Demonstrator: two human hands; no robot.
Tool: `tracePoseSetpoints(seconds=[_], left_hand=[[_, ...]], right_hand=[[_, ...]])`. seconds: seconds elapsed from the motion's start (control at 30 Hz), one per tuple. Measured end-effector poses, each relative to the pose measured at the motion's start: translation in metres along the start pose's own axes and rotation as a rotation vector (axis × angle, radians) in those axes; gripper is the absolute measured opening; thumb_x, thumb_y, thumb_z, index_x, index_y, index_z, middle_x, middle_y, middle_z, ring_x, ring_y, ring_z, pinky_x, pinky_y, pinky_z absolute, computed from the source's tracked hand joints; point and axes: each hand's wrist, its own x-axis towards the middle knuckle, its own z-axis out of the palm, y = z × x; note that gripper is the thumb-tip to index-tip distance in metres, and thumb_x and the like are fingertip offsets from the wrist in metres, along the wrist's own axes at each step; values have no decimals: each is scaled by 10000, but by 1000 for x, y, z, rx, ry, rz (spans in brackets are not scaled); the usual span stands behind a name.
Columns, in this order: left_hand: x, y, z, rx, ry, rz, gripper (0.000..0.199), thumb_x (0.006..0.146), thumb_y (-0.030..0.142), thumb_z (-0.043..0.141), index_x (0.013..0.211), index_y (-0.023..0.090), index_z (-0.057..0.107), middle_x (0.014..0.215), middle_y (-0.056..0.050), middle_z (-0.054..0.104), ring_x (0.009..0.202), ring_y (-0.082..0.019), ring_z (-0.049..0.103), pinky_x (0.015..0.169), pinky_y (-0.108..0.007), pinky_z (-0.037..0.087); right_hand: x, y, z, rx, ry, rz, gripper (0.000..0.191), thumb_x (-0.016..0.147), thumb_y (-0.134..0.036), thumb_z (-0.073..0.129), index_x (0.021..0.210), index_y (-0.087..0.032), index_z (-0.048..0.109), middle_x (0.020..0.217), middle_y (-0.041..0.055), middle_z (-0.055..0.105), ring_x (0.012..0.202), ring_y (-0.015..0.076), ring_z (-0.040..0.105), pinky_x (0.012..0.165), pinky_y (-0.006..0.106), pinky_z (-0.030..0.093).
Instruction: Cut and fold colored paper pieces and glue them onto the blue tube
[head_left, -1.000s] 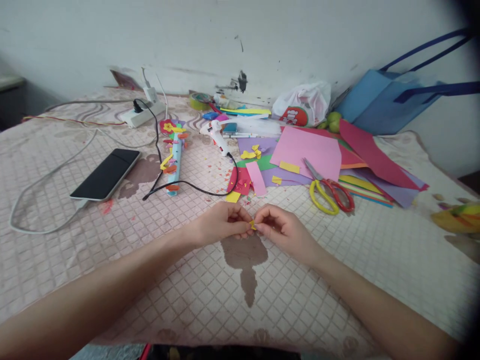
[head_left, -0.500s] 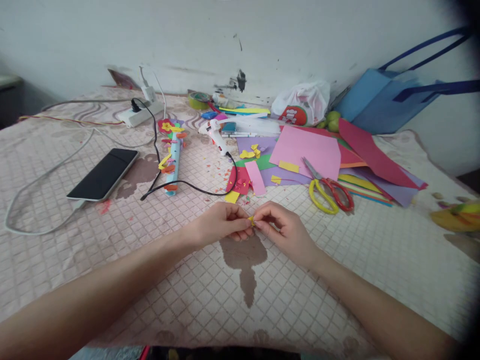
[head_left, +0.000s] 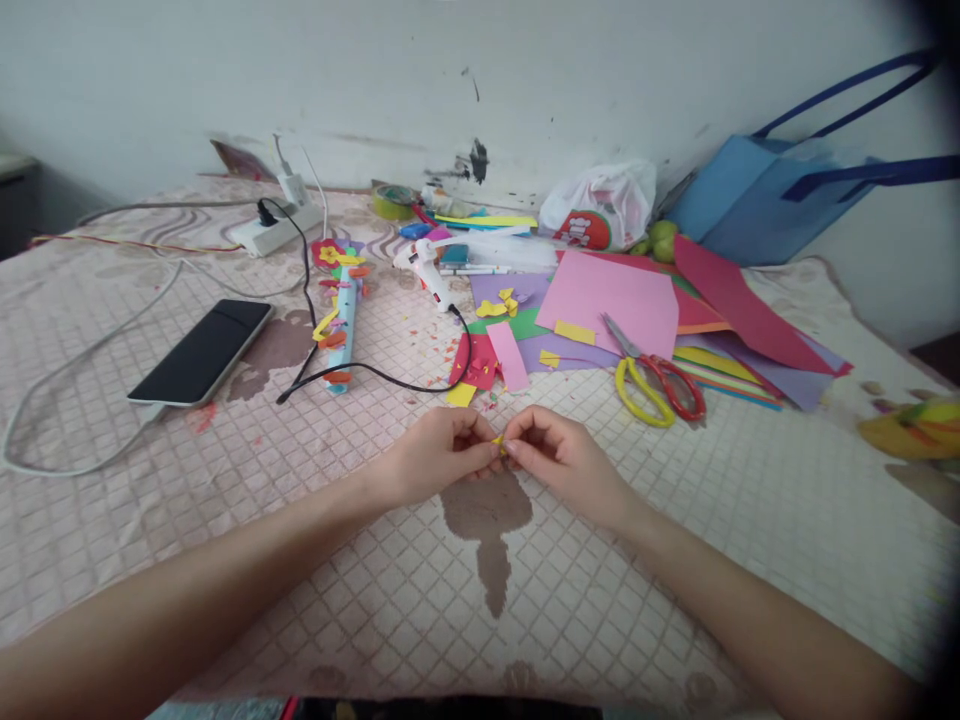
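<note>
A small piece of yellow paper (head_left: pixel 498 441) is pinched between my two hands, low over the tablecloth. My left hand (head_left: pixel 442 452) grips it with thumb and fingertips. From the other side, my right hand (head_left: pixel 564 460) closes thumb and forefinger on it; much of the piece is hidden. Just beyond the fingers lie a red paper piece (head_left: pixel 474 362) with scraps on it, a yellow paper square (head_left: pixel 461 394) and a pink strip (head_left: pixel 508 356). Scissors (head_left: pixel 651 378) with one yellow and one red handle rest to the right of my right hand.
A white glue gun (head_left: pixel 427 274) trails a black cable. Left of it lies a light blue strip (head_left: pixel 344 320) with colourful paper pieces. A phone (head_left: pixel 204 352) is plugged into a charging cable. Coloured sheets (head_left: pixel 611 295), a blue bag (head_left: pixel 757 200) and a power strip (head_left: pixel 276 232) sit farther back.
Both hands stay together on the yellow piece, with only slight finger movement. The view has shifted a little; the things on the table lie as before.
</note>
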Motion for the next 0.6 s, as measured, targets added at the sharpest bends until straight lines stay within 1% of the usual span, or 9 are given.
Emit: tracePoseSetpoints(seconds=[0.17,0.4,0.47,0.6], left_hand=[[1,0,0,-33,-23,5,184,773,288,580,772,105,579,748,-45,643,613,-76,563,573,-191,449],[1,1,1,-22,-1,-15,197,746,299,609,746,105,575,719,-40,639,592,-81,564,561,-197,452],[1,0,1,-21,4,-12,192,743,295,609,743,107,573,715,-36,640,582,-78,561,551,-194,450],[1,-1,0,-18,2,-10,176,745,277,601,738,104,568,701,-30,634,568,-71,552,538,-188,445]], right_hand=[[1,-3,2,29,27,8,30,828,-184,507,808,-194,528,737,-12,536,674,114,542,618,248,452],[0,-3,4,64,25,18,31,830,-182,508,804,-192,523,739,-14,539,675,108,545,625,244,452],[1,-2,5,105,38,40,12,825,-190,519,814,-193,514,740,-17,531,667,104,540,618,242,454],[2,0,6,220,55,96,73,802,-204,557,834,-199,491,748,-26,520,645,94,531,596,235,453]])
